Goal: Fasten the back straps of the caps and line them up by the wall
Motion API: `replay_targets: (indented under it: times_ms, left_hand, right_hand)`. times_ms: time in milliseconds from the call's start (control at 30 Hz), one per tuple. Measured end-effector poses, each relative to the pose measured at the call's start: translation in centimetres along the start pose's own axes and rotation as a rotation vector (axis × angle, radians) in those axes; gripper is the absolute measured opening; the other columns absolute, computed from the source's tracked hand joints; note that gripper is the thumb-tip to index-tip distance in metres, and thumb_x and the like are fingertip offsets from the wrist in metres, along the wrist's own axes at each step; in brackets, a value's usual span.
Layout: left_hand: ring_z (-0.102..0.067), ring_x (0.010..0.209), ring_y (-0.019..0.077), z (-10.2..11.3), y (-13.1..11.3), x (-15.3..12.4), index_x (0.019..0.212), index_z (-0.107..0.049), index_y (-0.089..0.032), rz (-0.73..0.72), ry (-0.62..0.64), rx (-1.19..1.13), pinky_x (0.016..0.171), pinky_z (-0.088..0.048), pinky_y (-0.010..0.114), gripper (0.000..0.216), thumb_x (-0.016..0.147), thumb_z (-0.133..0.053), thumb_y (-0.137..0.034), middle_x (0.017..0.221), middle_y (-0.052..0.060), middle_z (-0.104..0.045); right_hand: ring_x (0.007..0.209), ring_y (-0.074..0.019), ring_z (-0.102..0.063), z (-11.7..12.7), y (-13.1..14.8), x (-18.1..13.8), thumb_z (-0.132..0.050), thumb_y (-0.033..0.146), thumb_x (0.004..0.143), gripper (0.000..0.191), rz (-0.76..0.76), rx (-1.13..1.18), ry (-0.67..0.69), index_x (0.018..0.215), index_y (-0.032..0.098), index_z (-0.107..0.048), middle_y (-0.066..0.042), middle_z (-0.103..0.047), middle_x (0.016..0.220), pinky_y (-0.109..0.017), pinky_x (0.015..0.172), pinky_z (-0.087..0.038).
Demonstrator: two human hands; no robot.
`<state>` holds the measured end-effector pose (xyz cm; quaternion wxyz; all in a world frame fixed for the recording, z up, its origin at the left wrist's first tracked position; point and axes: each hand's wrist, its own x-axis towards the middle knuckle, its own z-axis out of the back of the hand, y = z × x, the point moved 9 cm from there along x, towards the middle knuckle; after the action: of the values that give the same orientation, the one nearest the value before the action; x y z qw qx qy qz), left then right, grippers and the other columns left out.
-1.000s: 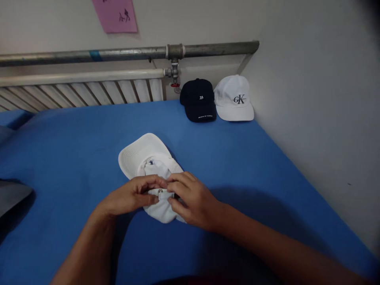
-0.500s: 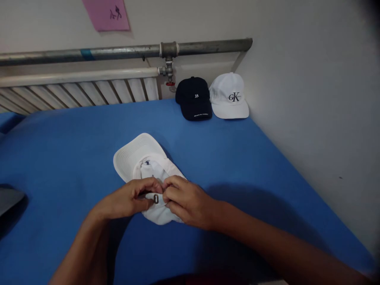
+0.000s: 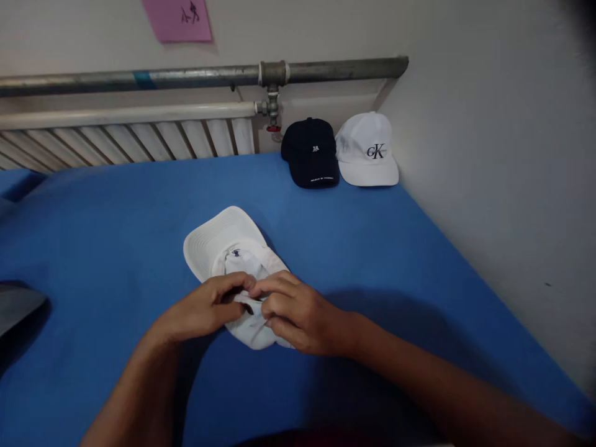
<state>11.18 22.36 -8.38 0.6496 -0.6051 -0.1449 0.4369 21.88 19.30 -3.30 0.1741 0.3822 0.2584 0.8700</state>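
Observation:
A white baseball cap (image 3: 226,239) lies upside down on the blue surface, its brim pointing to the far left and its inside facing up. My left hand (image 3: 209,307) pinches the cap's back strap from the left, close to a small dark metal buckle that is mostly covered by fingers. From the right, my right hand (image 3: 298,310) closes its fingers on the same strap, its thumb and forefinger meeting my left fingertips. A small dark mark shows inside the cap. The strap's end is hidden between the fingers.
A black cap (image 3: 311,158) and a white cap with letters (image 3: 372,152) sit at the back right against the wall. Behind the blue surface (image 3: 116,248) run a radiator (image 3: 177,139) and a metal pipe (image 3: 195,77). A dark grey object (image 3: 18,304) enters at left.
My right forefinger has moved up and left over the strap, towards my left fingertips. The buckle, plain to see before, is now mostly covered. The view has shifted slightly.

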Motion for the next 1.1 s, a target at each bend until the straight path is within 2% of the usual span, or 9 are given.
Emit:
replay_targets:
  times_ms: [133,233,333,533,767,900,1100]
  left_hand:
    - [-0.054,0.087,0.0145,1.0,0.1,0.0,0.099,-0.065,-0.019,-0.011,-0.063,-0.290,0.075,-0.044,0.023,0.025,0.075,-0.060,-0.015,0.094,0.002,-0.062]
    - [-0.057,0.081,0.0129,1.3,0.8,0.1,0.101,-0.068,-0.020,0.012,-0.095,-0.447,0.073,-0.046,0.023,0.026,0.075,-0.067,-0.021,0.092,0.003,-0.064]
    - [-0.059,0.075,0.0119,1.2,1.1,0.4,0.102,-0.069,-0.020,0.006,-0.096,-0.536,0.070,-0.048,0.022,0.033,0.070,-0.075,-0.019,0.087,0.002,-0.065]
    - [-0.060,0.075,0.0095,1.4,1.2,0.5,0.099,-0.072,-0.021,-0.004,-0.128,-0.574,0.068,-0.049,0.019,0.032,0.069,-0.079,-0.015,0.089,0.002,-0.067]
    - [-0.061,0.076,0.0091,1.2,1.0,0.5,0.097,-0.072,-0.020,0.000,-0.137,-0.613,0.067,-0.049,0.018,0.031,0.068,-0.079,-0.012,0.090,0.002,-0.067]
    - [-0.061,0.082,0.0105,1.0,1.3,0.7,0.098,-0.071,-0.019,0.010,-0.158,-0.615,0.073,-0.050,0.020,0.031,0.069,-0.079,-0.013,0.094,0.002,-0.066]
    - [-0.058,0.079,0.0100,0.7,1.6,0.8,0.100,-0.068,-0.017,0.009,-0.211,-0.570,0.069,-0.048,0.021,0.035,0.067,-0.080,-0.014,0.092,0.002,-0.064]
  right_hand:
    - [0.104,-0.0183,-0.059,0.1,-0.1,0.0,-0.051,0.005,0.084,0.014,-0.007,0.024,-0.019,0.089,0.018,-0.053,-0.012,-0.063,0.113,-0.039,0.095,-0.049]
    - [0.112,-0.0200,-0.057,0.4,-0.6,-0.1,-0.053,0.004,0.083,0.014,-0.059,0.069,-0.060,0.089,0.017,-0.054,-0.014,-0.060,0.116,-0.039,0.097,-0.048]
    - [0.113,-0.0193,-0.057,0.3,-1.1,-0.2,-0.053,0.005,0.084,0.014,-0.112,0.110,-0.061,0.092,0.016,-0.056,-0.014,-0.058,0.116,-0.036,0.096,-0.049]
    - [0.110,-0.0185,-0.057,-0.1,-0.6,-0.3,-0.055,0.017,0.090,0.011,-0.067,0.062,-0.002,0.099,0.016,-0.062,-0.012,-0.057,0.116,-0.036,0.095,-0.051]
    - [0.113,-0.0195,-0.058,0.5,-0.4,-0.2,-0.054,0.021,0.093,0.011,-0.142,0.060,-0.052,0.095,0.015,-0.062,-0.013,-0.057,0.117,-0.038,0.096,-0.051]
    - [0.110,-0.0202,-0.059,0.8,-0.1,-0.1,-0.055,0.017,0.090,0.005,-0.159,-0.029,-0.103,0.092,0.015,-0.060,-0.014,-0.059,0.118,-0.039,0.096,-0.051]
    - [0.105,-0.0220,-0.060,0.6,0.2,0.0,-0.053,0.007,0.083,0.008,-0.123,-0.209,-0.149,0.081,0.015,-0.056,-0.016,-0.062,0.110,-0.039,0.092,-0.052]
